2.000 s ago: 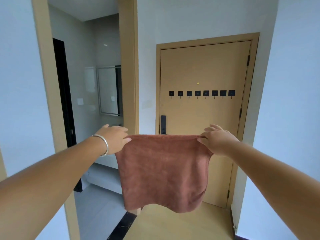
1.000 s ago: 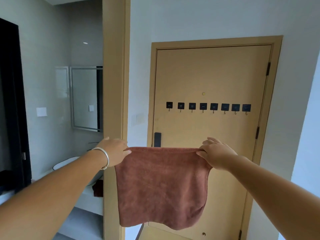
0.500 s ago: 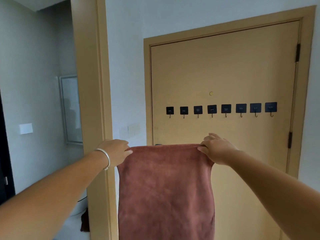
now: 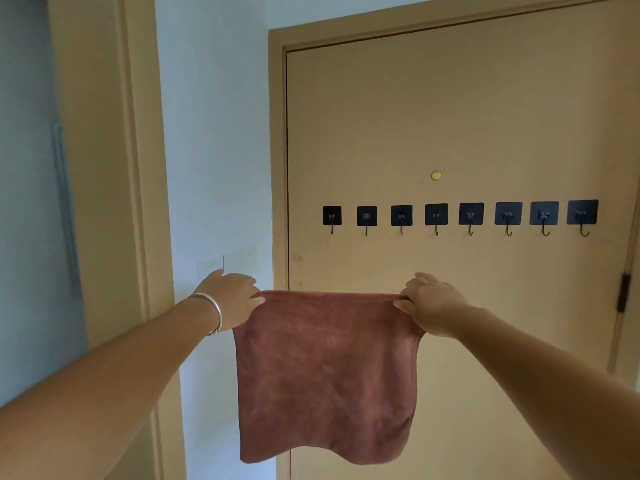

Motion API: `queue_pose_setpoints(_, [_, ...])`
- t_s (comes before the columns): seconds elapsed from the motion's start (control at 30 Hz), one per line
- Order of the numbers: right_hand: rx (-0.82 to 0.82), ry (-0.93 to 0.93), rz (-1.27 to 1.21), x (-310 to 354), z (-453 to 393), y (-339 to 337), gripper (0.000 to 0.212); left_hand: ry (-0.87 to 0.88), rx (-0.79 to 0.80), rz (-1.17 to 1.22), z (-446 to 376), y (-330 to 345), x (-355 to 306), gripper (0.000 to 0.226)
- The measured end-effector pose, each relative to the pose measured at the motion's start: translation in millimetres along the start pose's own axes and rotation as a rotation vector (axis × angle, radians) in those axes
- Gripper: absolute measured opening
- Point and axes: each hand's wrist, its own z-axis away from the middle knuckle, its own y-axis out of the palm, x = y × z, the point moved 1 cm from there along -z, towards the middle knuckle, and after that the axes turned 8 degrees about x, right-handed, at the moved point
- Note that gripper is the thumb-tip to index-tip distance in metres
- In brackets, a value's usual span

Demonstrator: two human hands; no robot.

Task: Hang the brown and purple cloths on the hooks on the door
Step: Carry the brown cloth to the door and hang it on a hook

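The door has come nearer, both the left hand and right hand pinching the brown cloth taut below the hooks, which it must next be lifted onto.

The door is a flat tan panel, closed, set in a matching frame. It carries a horizontal row of eight hooks at roughly mid-height in the view. Each hook consists of a square black pad fixed flat to the panel with a thin metal J-hook hanging from its lower edge. The pads are evenly spaced and apart from one another. No hook bears anything. A small round brass peephole sits above the row, over the fourth pad from the left. A dark hinge is visible at the right edge of the door, below the level of the row.
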Motion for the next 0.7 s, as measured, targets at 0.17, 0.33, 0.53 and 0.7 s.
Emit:
queue_pose_setpoints(0.17, [-0.015,0.066,0.016,3,-69,-13,0.05,0.044,-0.054,0.043,-78,4,28,0.05])
queue_pose_setpoints(0.33, [-0.048,0.123,0.016,11,-134,-20,0.047,0.054,-0.095,0.056,-150,12,51,0.051])
queue_pose_setpoints(0.53, [-0.09,0.179,0.022,11,-192,-16,0.043,0.068,-0.174,0.076,-224,14,62,0.044])
queue_pose_setpoints(0.7, [-0.104,0.208,0.005,3,-243,-7,0.042,0.014,-0.212,0.12,-280,22,68,0.04])
